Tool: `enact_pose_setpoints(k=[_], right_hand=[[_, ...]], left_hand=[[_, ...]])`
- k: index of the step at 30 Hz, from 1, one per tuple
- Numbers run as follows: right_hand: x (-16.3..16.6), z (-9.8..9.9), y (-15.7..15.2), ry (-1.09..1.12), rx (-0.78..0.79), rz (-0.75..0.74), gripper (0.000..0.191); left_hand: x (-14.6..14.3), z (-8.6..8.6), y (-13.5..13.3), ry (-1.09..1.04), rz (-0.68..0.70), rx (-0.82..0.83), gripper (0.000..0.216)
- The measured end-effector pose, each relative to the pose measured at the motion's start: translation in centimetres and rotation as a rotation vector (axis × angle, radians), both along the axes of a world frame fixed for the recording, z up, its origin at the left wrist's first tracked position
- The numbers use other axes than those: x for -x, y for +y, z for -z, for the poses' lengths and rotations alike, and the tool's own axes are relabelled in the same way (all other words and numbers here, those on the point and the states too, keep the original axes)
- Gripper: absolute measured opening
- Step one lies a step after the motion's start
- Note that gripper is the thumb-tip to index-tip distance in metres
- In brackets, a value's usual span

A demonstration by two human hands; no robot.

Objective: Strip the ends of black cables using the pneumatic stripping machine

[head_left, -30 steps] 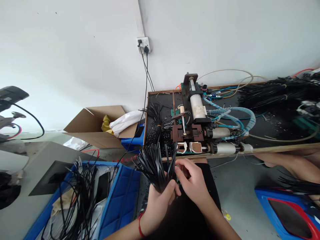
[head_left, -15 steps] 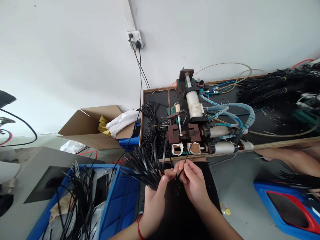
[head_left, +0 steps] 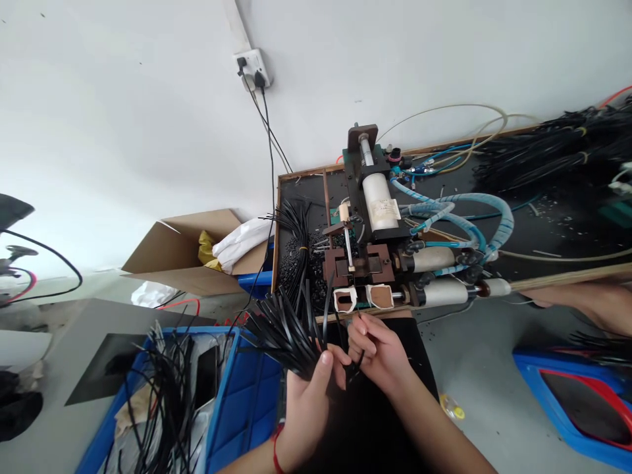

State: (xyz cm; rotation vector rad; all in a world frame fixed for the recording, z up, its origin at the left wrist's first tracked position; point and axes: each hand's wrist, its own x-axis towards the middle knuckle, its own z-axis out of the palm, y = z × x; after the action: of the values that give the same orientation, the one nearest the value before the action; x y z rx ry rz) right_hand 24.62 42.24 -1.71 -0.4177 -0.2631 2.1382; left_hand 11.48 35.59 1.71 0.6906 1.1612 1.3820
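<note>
A thick bundle of black cables [head_left: 284, 336] fans out to the left from my left hand [head_left: 313, 392], whose fingers are wrapped round it. One cable stands up apart from the others. My right hand [head_left: 379, 352] is closed with bent fingers on a single black cable [head_left: 360, 359], its lower part showing beneath the fingers. Just beyond the fingertips are two white-edged brown pads [head_left: 380, 297] at the front of a pneumatic machine [head_left: 382, 201]. The cable's upper end is thin and hard to make out near the gap between the pads.
A tied cable bundle [head_left: 302, 247] lies on the bench among black scraps. More cables [head_left: 548, 151] lie far right. At lower left is a blue crate [head_left: 241, 401] with cables; behind stands a cardboard box [head_left: 168, 253]. Another person's limb [head_left: 582, 306] shows at right.
My right hand has come away from the left and turned over, with its fingers now curled close to the pads. The left hand keeps the bundle. The view has shifted slightly.
</note>
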Motion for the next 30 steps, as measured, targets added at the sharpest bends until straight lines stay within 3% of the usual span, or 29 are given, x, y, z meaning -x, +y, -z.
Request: enact_pose_setpoints(k=[10, 17, 21, 27, 30], right_hand=[[-0.4, 0.0, 0.3, -0.057, 0.009, -0.018, 0.042], [0.2, 0.0, 0.1, -0.222, -0.053, 0.008, 0.045], [0.1, -0.1, -0.4, -0.406, -0.159, 0.040, 0.045], [0.5, 0.4, -0.8, -0.825, -0.425, -0.064, 0.041], [0.7, 0.0, -0.7, -1.059, -0.472, 0.064, 0.047]], left_hand=[[-0.7, -0.1, 0.4, -0.025, -0.007, 0.000, 0.037], [-0.6, 0.2, 0.1, -0.025, -0.012, -0.019, 0.039], [0.0, 0.5, -0.3, -0.011, -0.035, -0.034, 0.034], [0.5, 1.4, -1.4, 0.005, -0.057, -0.004, 0.036], [0.8, 2.0, -1.9, 0.024, -0.028, 0.005, 0.033]])
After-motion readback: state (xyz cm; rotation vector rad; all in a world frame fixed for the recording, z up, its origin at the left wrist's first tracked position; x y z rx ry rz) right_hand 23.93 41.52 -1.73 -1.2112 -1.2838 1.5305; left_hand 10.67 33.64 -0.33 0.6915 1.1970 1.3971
